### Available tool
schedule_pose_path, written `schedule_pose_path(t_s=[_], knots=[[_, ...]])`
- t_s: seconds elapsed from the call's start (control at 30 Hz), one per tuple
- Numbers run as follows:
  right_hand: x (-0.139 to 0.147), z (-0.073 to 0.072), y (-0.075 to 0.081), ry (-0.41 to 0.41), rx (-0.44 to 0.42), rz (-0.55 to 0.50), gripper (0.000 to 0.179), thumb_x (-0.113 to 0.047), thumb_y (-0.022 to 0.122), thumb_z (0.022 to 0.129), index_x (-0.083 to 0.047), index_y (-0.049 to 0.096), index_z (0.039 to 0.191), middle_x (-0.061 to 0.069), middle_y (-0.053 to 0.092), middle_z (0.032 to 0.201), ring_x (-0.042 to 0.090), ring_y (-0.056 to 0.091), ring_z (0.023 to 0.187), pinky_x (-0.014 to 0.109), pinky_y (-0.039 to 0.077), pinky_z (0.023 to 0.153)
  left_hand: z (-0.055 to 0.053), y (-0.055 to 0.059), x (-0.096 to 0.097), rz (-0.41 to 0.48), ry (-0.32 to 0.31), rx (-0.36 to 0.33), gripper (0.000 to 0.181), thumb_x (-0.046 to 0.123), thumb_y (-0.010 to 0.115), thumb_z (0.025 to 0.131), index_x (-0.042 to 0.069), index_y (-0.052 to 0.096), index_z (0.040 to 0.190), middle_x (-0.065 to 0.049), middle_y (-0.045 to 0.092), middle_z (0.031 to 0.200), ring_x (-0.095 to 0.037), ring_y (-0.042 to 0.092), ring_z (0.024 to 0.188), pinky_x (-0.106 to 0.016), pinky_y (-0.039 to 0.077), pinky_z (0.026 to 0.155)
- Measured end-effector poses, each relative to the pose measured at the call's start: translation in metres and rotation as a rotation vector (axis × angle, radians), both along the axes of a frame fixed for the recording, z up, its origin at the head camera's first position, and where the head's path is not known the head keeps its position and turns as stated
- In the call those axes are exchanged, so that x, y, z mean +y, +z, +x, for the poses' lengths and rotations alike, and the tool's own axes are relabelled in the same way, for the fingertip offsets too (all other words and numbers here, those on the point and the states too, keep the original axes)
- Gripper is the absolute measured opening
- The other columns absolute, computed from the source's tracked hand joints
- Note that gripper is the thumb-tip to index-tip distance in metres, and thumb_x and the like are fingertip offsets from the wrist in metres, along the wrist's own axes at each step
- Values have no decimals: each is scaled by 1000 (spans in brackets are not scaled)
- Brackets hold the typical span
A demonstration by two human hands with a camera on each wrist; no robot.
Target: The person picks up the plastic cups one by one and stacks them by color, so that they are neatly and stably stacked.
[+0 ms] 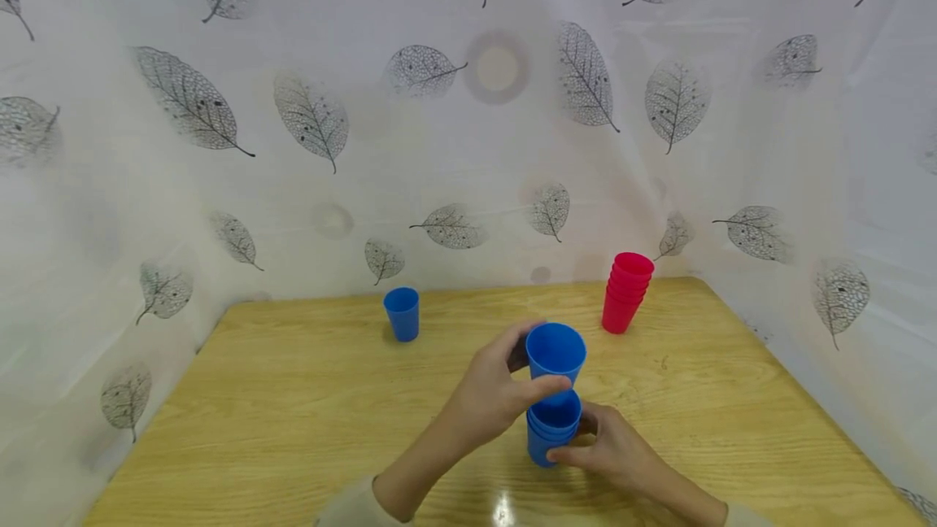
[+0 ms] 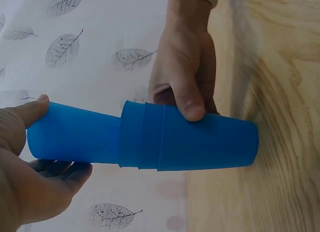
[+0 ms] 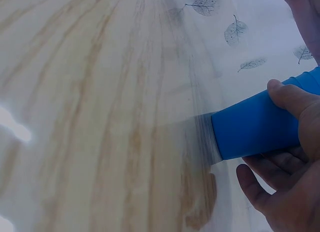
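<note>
My left hand (image 1: 486, 397) grips a blue plastic cup (image 1: 554, 358) near its rim, with the thumb on the near side. Below it stands a small stack of blue cups (image 1: 545, 439), upright on the table. In the left wrist view, the lower end of the held cup (image 2: 80, 137) sits within the mouth of the stack's top cup, and most of it still shows. My right hand (image 1: 618, 447) holds the stack low down, thumb in front and fingers behind. From the right wrist, the stack's base (image 3: 250, 124) appears at the table surface.
Another blue cup (image 1: 402, 315) stands alone near the table's back edge, left of centre. A stack of several red cups (image 1: 626, 295) stands at the back right. Leaf-patterned white sheeting (image 1: 454, 145) encloses the wooden table (image 1: 293, 405) at the back and sides.
</note>
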State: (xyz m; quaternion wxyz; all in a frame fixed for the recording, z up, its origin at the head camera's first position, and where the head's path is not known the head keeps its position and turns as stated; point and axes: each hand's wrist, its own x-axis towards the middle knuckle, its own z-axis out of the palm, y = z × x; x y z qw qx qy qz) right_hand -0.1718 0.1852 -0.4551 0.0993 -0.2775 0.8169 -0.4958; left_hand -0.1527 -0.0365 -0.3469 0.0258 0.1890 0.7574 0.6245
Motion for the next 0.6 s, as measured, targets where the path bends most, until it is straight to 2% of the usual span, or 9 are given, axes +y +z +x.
schedule_pose_path(t_s=[0.23, 0.37, 0.6], knots=[[0, 0, 0, 6, -16, -13, 53, -21, 81, 92, 3, 60, 134, 10, 73, 119, 12, 69, 101, 30, 57, 87, 3, -11, 5, -28, -15, -38, 70, 23, 82, 92, 4, 48, 150, -7, 64, 136, -26, 62, 127, -40, 52, 106], [0, 1, -1, 13, 9, -27, 51, -21, 82, 91, 2, 61, 133, 8, 74, 116, 11, 69, 99, 31, 58, 86, 3, -17, 8, -41, -24, -51, 69, 23, 82, 92, 5, 48, 150, -8, 62, 138, -28, 61, 128, -42, 52, 106], [1, 1, -2, 24, 33, -40, 49, -20, 81, 91, 3, 62, 130, 7, 75, 114, 10, 70, 98, 29, 59, 85, 5, -21, 9, -54, -25, -43, 70, 23, 82, 92, 6, 48, 150, -9, 60, 142, -28, 58, 132, -44, 49, 109]])
